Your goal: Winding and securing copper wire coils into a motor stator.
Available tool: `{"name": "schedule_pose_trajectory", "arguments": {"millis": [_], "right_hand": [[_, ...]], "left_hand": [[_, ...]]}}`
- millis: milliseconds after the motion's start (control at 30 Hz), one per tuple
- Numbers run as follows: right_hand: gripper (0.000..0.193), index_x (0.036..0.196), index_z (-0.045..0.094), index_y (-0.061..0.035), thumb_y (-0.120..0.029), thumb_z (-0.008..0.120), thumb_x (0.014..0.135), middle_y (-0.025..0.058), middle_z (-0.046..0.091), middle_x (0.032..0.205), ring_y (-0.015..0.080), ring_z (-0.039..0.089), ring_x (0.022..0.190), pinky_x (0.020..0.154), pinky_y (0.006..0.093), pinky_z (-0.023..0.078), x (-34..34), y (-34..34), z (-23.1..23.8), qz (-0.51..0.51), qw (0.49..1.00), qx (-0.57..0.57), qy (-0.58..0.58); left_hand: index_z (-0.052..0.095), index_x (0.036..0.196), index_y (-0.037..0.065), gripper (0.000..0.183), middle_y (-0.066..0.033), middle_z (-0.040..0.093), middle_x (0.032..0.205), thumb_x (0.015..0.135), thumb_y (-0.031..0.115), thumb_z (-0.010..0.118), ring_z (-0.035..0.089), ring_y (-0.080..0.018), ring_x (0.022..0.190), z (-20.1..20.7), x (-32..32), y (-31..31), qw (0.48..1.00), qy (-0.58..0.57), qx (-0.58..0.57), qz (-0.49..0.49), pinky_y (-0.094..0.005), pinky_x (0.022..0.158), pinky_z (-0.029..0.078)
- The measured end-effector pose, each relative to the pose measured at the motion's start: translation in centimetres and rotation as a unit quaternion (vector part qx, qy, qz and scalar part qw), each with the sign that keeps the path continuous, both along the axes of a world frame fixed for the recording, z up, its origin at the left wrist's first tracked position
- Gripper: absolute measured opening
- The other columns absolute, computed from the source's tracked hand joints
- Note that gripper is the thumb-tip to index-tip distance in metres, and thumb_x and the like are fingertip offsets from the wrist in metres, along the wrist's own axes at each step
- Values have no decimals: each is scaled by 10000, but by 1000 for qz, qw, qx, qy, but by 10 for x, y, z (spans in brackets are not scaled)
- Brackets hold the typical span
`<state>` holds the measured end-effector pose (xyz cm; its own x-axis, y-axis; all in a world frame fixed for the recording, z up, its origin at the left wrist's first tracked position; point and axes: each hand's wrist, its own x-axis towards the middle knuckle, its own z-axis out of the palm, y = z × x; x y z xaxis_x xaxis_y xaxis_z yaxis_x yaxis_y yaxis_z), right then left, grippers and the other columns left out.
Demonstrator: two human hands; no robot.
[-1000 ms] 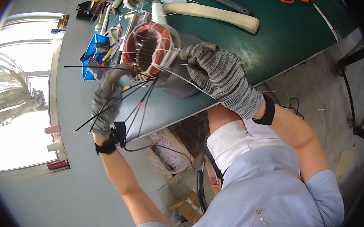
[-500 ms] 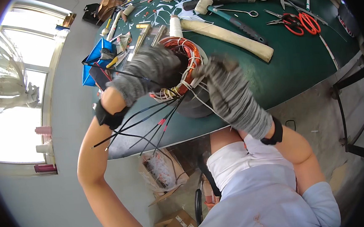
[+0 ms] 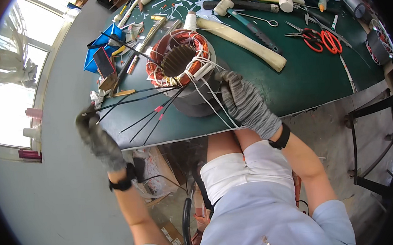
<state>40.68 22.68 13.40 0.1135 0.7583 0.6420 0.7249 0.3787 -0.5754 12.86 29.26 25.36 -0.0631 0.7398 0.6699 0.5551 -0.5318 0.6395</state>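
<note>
A motor stator stands upright near the table's front edge, its ring of copper windings bound with white cord. Several black lead wires fan out from it toward the left, some with red marks. At the far end of the longest leads is my left hand, in a grey knitted glove, its fingers closed around one lead's tip. My right hand, gloved alike, is curled closed just right of the stator. Loops of the white cord hang beside it; what its fingers hold is hidden.
Behind the stator lie a spool of white thread, a wooden handle, a mallet and red-handled pliers. Blue bins stand left and at the back. Another wound stator sits at the right edge.
My left hand has left the stator's top and swung left and down to the leads' ends, uncovering the bore. My right hand stays beside the stator. The view has shifted a little.
</note>
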Motion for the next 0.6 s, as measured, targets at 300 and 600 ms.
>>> {"name": "schedule_pose_trajectory", "arguments": {"millis": [300,600], "right_hand": [[333,1157,528,-27,-42,506,826,110,538,1161,217,526,1039,840,316,449,110,-112,12,-86,992,37,81],[279,1005,606,-51,-237,558,803,208,605,834,374,564,806,708,442,451,255,-489,-282,-216,746,-630,-21]], "left_hand": [[422,1173,10,292,-260,480,1171,916,148,411,509,-387,1072,38,98,-91,908,265,253,-204,-450,902,430],[587,862,69,215,-125,571,883,778,263,550,525,-293,896,-21,123,6,879,450,135,-80,-415,864,378]]}}
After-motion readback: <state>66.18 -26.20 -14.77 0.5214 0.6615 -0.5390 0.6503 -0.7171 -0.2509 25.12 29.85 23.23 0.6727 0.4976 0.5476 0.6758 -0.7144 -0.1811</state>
